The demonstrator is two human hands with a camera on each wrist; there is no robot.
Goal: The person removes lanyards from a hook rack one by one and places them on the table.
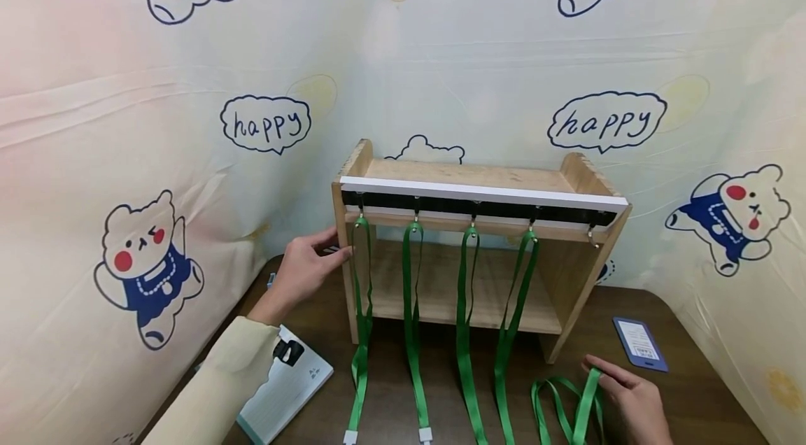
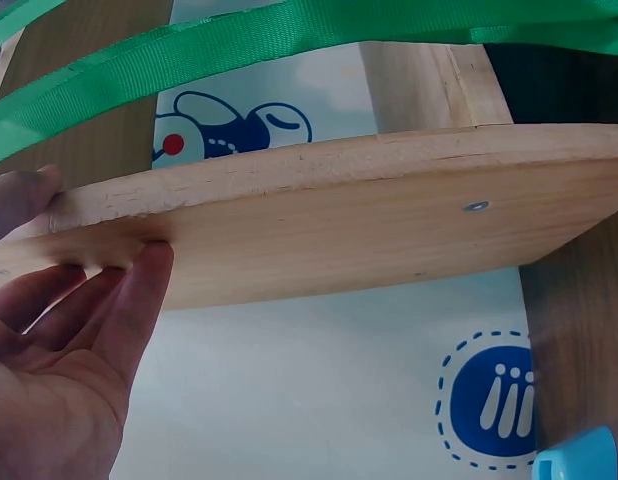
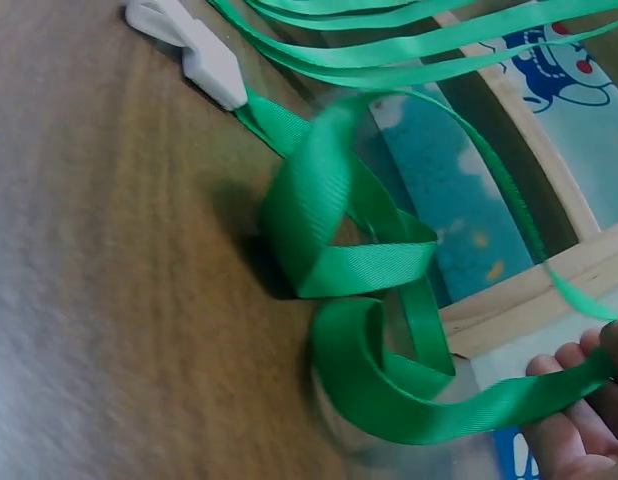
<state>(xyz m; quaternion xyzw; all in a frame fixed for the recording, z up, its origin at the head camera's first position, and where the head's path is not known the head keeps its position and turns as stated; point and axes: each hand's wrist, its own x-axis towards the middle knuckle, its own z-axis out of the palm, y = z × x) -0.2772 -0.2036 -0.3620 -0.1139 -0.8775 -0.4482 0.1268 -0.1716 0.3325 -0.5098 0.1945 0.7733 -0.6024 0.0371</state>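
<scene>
A small wooden shelf stands on the table. My left hand grips its left side panel, with the thumb on one side and the fingers against the outer face. My right hand pinches a loose green lanyard low at the shelf's front right. The rest of that lanyard lies in loops, its white plastic clip on the table in the right wrist view. From the shelf's front rail hang several green lanyards on metal hooks. The rightmost hook carries nothing.
A blue-framed card holder lies on the brown table at the right. Beside my left forearm is a white pad with a black clip. A printed cloth stands behind and around the table.
</scene>
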